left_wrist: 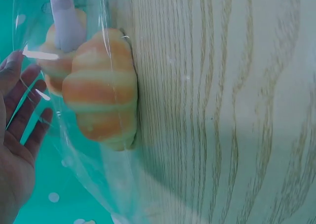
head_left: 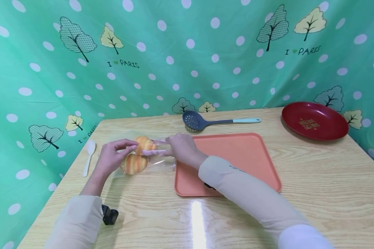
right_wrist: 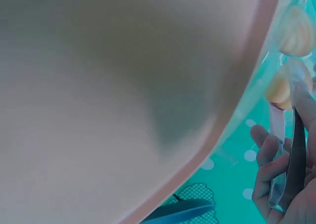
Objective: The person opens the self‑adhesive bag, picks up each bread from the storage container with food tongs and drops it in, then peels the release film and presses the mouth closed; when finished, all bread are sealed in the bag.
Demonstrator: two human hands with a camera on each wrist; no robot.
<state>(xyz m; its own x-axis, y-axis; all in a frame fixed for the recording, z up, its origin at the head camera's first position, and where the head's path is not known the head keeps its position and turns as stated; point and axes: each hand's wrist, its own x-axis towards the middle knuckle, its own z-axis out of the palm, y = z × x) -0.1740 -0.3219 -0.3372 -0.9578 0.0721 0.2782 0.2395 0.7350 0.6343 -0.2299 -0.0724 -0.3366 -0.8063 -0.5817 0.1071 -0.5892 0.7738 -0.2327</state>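
Two croissants, the far one (head_left: 144, 145) and the near one (left_wrist: 101, 91), lie side by side in a clear plastic bag (left_wrist: 81, 167) on the table's left part. My left hand (head_left: 114, 155) pinches the bag's film between thumb and forefinger at the left, beside the far croissant. With its fingers curled round them, my right hand (head_left: 183, 149) grips a pair of lilac tongs (right_wrist: 279, 123). The tongs' tips reach into the bag on either side of the far croissant. How firmly they press it cannot be told.
A pink tray (head_left: 233, 152) lies right of the bag, under my right forearm. Behind it rests a dark slotted skimmer (head_left: 194, 121) with a light blue handle end. A red oval dish (head_left: 318, 121) stands at the back right, a white spoon (head_left: 89, 155) at the left edge.
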